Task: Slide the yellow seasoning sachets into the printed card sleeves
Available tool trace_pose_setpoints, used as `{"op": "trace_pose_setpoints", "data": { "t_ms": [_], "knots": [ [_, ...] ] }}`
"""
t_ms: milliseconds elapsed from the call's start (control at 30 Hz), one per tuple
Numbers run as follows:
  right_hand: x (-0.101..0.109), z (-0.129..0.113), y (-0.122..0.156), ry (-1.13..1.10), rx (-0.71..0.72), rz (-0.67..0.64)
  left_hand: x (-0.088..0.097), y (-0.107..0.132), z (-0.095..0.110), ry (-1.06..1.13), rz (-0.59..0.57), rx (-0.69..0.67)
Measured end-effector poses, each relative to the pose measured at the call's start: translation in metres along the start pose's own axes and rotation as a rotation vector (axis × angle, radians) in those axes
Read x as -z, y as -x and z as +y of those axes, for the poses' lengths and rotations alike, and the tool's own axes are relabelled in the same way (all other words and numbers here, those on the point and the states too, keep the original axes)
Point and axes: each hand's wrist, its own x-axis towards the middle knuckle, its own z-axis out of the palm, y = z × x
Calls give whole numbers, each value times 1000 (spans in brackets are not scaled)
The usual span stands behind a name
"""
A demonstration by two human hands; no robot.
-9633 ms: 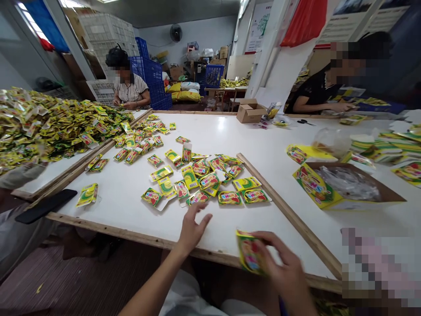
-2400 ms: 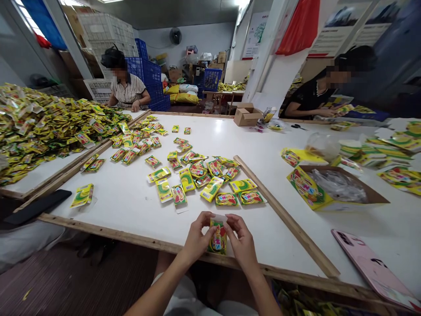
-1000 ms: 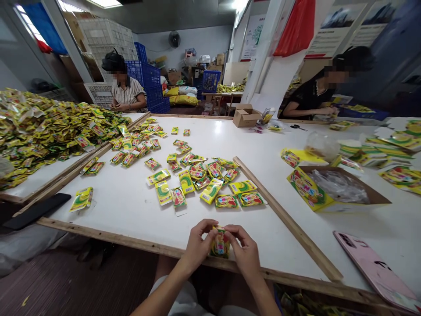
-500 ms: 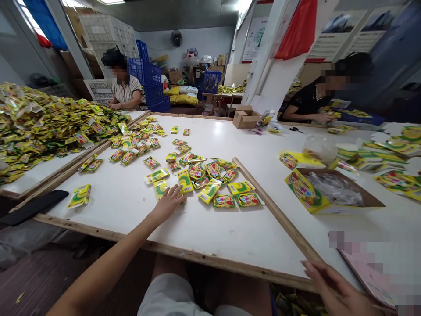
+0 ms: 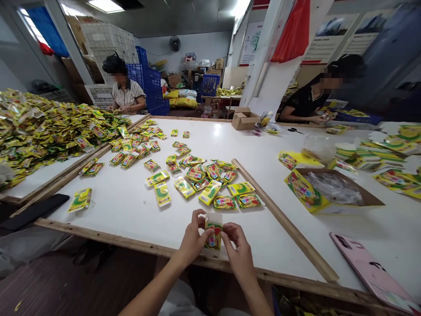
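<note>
Between my two hands, near the table's front edge, a small printed yellow-green carton point(image 5: 213, 237) stands upright with its white top flap raised. My left hand point(image 5: 196, 232) pinches its left side, thumb across the front. On the other side, my right hand point(image 5: 236, 241) grips the right edge between thumb and curled fingers. Past the hands lies a loose group of similar cartons point(image 5: 210, 192), some yellow side up and some with the colourful printed side up. Another carton point(image 5: 80, 199) lies alone at the left.
A large heap of cartons point(image 5: 59, 131) fills the left table beyond a wooden strip. Another wooden strip point(image 5: 286, 221) crosses the table at right. Farther right are an open display box point(image 5: 335, 188) with clear plastic and a pink phone point(image 5: 371, 267). Two people sit across.
My left hand has come back from the carton group with one carton. My right hand has moved in from the lower right, and both now hold that carton.
</note>
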Motion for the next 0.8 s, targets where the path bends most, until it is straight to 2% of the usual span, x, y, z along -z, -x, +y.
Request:
{"op": "trace_pose_setpoints", "data": {
  "t_ms": [67, 233, 400, 567, 800],
  "knots": [
    [0, 3, 0, 4, 8, -6, -1, 2, -2, 53, 8, 2],
    [5, 6, -2, 25, 33, -82, 6, 0, 0, -5, -85, 7],
    [8, -1, -12, 78, 43, -149, 3, -2, 1, -1, -61, -50],
    [2, -2, -14, 40, 78, -46, -5, 1, 0, 183, 27, -26],
    [0, 1, -5, 25, 98, 5, 2, 4, 5, 22, -6, -6]
  ]
}}
